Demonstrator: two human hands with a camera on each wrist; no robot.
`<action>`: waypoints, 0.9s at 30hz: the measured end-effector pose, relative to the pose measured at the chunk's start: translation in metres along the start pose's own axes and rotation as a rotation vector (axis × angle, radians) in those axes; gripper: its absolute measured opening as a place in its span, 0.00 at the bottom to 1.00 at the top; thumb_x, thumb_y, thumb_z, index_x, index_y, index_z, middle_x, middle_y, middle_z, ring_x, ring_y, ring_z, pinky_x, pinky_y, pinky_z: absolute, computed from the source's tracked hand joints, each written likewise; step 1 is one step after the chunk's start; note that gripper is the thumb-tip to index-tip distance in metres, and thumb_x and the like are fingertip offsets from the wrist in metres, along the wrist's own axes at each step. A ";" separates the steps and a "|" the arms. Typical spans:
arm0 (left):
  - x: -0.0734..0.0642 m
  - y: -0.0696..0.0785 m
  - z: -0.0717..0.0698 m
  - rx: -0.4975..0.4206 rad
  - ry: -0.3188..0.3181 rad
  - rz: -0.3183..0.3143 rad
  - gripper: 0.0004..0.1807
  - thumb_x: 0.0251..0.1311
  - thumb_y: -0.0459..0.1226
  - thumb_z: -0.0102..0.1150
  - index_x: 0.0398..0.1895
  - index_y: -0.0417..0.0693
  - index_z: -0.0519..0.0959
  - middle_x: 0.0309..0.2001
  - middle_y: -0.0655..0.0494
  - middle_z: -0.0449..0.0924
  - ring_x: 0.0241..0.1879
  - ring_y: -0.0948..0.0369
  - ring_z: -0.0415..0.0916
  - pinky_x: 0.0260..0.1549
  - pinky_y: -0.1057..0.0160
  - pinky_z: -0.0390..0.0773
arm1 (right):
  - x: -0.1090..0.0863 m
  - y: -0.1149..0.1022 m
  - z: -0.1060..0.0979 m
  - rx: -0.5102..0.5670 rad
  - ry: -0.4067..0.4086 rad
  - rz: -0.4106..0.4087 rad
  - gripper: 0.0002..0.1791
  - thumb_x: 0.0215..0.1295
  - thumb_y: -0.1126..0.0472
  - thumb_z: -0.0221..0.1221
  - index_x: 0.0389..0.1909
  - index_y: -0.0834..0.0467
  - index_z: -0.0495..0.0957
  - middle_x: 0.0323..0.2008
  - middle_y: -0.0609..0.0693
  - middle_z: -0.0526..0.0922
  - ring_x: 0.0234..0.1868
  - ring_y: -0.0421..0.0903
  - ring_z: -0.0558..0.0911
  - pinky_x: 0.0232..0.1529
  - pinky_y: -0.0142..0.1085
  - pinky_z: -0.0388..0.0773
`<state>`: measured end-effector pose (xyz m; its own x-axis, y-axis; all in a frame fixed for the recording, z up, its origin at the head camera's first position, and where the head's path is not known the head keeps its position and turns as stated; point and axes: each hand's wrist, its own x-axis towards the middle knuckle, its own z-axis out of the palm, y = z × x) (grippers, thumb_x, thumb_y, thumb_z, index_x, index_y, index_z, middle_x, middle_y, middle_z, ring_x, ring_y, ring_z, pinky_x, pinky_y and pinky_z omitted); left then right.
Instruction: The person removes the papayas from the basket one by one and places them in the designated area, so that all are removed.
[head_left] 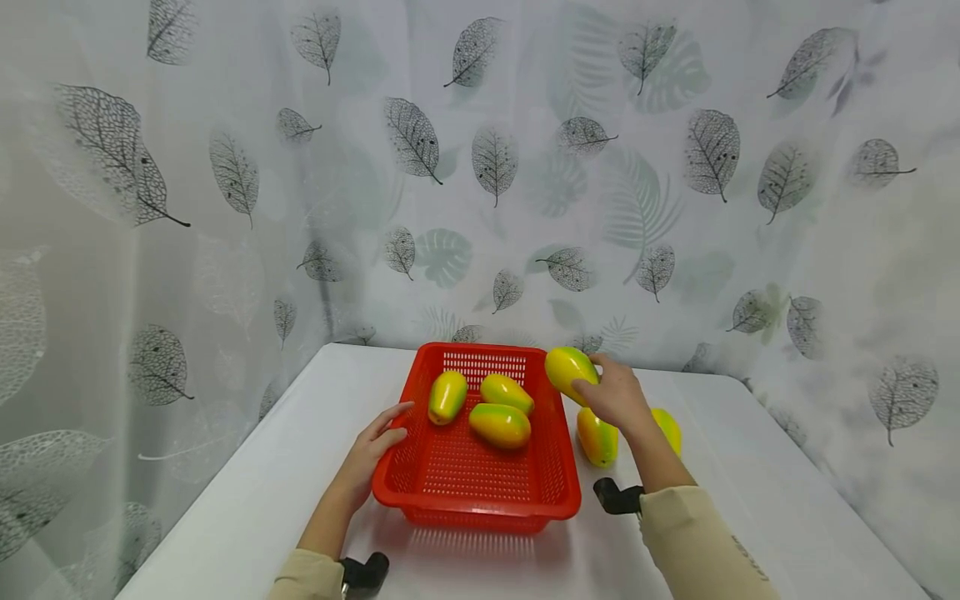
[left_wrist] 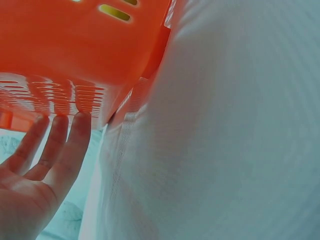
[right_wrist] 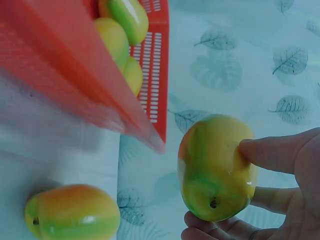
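My right hand (head_left: 617, 394) grips a yellow-green mango (head_left: 567, 372) between thumb and fingers, just above the right rim of a red plastic basket (head_left: 480, 502). In the right wrist view this mango (right_wrist: 215, 170) hangs outside the basket wall, thumb on one side and fingers beneath. Three mangoes lie inside, one at the left (head_left: 447, 397), another at the back right (head_left: 507, 392), a third in front of it (head_left: 500, 426). My left hand (head_left: 369, 454) is at the basket's left side; in the left wrist view its straight fingers (left_wrist: 75, 150) touch the slotted wall.
Right of the basket, another mango (head_left: 597, 437) lies on the white table (head_left: 757, 483). One more mango (head_left: 667, 428) is partly hidden behind the right forearm. A leaf-patterned curtain (head_left: 525, 192) hangs round the table's back and sides.
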<state>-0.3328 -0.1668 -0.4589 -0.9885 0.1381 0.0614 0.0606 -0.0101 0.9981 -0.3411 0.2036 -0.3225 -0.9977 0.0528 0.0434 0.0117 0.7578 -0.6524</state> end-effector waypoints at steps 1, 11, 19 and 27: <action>0.000 0.000 0.000 0.000 -0.001 0.001 0.29 0.74 0.40 0.50 0.78 0.55 0.65 0.76 0.42 0.65 0.68 0.40 0.71 0.57 0.48 0.84 | 0.001 0.002 -0.001 -0.002 0.004 0.007 0.38 0.71 0.53 0.53 0.77 0.66 0.58 0.70 0.72 0.66 0.61 0.66 0.74 0.63 0.61 0.77; -0.001 0.000 -0.001 0.003 -0.003 0.005 0.29 0.74 0.41 0.50 0.77 0.56 0.65 0.75 0.43 0.66 0.67 0.41 0.72 0.56 0.49 0.84 | 0.008 0.028 -0.015 -0.015 0.053 0.100 0.39 0.72 0.54 0.52 0.77 0.71 0.54 0.70 0.75 0.63 0.62 0.69 0.72 0.66 0.62 0.74; 0.000 0.001 -0.001 0.002 -0.005 0.009 0.29 0.74 0.41 0.50 0.77 0.57 0.66 0.75 0.42 0.66 0.67 0.41 0.72 0.56 0.49 0.84 | 0.010 0.053 -0.025 -0.010 0.088 0.180 0.41 0.72 0.52 0.50 0.78 0.70 0.51 0.69 0.78 0.59 0.63 0.70 0.68 0.66 0.65 0.71; -0.001 0.001 -0.001 0.005 0.009 0.006 0.28 0.73 0.41 0.51 0.75 0.60 0.68 0.75 0.43 0.67 0.67 0.43 0.73 0.56 0.50 0.85 | 0.011 0.072 -0.033 0.012 0.140 0.242 0.41 0.72 0.54 0.49 0.77 0.72 0.51 0.67 0.80 0.57 0.62 0.71 0.65 0.66 0.66 0.71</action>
<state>-0.3318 -0.1681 -0.4578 -0.9894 0.1287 0.0674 0.0673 -0.0055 0.9977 -0.3490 0.2806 -0.3440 -0.9469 0.3215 -0.0112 0.2470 0.7045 -0.6653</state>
